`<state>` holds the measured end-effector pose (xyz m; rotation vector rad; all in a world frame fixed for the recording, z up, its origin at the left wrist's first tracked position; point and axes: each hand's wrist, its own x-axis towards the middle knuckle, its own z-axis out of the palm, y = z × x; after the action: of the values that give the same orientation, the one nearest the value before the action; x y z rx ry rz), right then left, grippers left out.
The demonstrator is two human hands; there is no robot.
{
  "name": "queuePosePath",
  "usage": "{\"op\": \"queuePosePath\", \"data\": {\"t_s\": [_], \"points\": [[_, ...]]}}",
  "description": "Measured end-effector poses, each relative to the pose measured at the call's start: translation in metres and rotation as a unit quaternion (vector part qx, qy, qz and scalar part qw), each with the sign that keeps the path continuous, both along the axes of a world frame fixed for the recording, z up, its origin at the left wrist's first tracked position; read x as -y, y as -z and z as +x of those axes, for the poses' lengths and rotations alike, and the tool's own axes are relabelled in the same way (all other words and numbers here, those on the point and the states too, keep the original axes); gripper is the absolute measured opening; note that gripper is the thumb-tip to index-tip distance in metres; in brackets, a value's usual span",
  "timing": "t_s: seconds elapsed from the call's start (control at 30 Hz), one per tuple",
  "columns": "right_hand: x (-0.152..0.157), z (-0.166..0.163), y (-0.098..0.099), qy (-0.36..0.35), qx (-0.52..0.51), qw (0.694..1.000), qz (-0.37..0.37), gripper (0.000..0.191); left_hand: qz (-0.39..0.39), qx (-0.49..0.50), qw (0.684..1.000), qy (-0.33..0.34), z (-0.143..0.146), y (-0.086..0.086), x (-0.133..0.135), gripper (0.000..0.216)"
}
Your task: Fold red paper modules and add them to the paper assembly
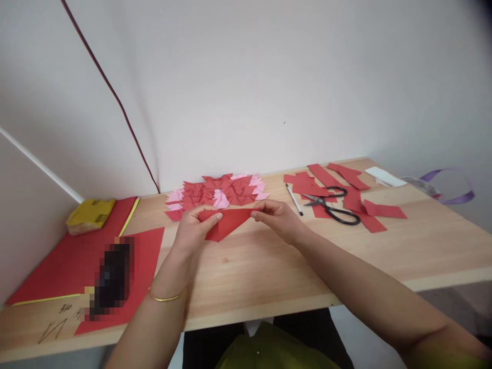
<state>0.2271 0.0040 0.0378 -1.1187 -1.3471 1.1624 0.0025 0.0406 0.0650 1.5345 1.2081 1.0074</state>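
Pinching the two ends of a folded red paper [228, 224] between the narrowed fingers of the left hand [192, 230] and right hand [282, 220]. Held over the middle of the desk [249, 282], just on the near side of red and pink folded pieces [196, 193], and left of black-handled scissors [320, 201] lying among red paper strips [355, 201].

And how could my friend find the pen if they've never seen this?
Find the table, then the red scraps toward its right. At their left edge, beside the scissors, lies the pen: thin and white with dark ends, unlike the flat red scraps.
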Motion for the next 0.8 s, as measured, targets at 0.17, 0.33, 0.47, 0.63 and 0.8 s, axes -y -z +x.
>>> {"op": "queuePosePath", "data": {"t_s": [0.17, 0.33, 0.47, 0.63, 0.8], "points": [[0.0, 0.001, 0.0, -0.005, 0.018, 1.0, 0.012, 0.026, -0.032, 0.039, 0.999, -0.002, 0.001, 0.003, -0.001, 0.03], [0.0, 0.004, 0.001, -0.019, 0.023, 1.0, -0.003, 0.026, -0.059, 0.05, 0.997, 0.008, 0.002, 0.001, 0.0, 0.032], [0.0, 0.006, 0.001, -0.045, 0.015, 0.999, -0.024, 0.028, -0.051, 0.034, 0.998, 0.021, 0.001, 0.0, 0.001, 0.032], [0.002, 0.006, -0.007, -0.047, 0.077, 0.996, -0.002, 0.027, -0.04, -0.01, 0.998, 0.049, 0.003, -0.004, 0.005, 0.03], [0.005, 0.009, -0.015, -0.094, 0.187, 0.978, 0.019, 0.018, -0.019, -0.061, 0.995, 0.074, 0.004, -0.008, 0.008, 0.025]]}}
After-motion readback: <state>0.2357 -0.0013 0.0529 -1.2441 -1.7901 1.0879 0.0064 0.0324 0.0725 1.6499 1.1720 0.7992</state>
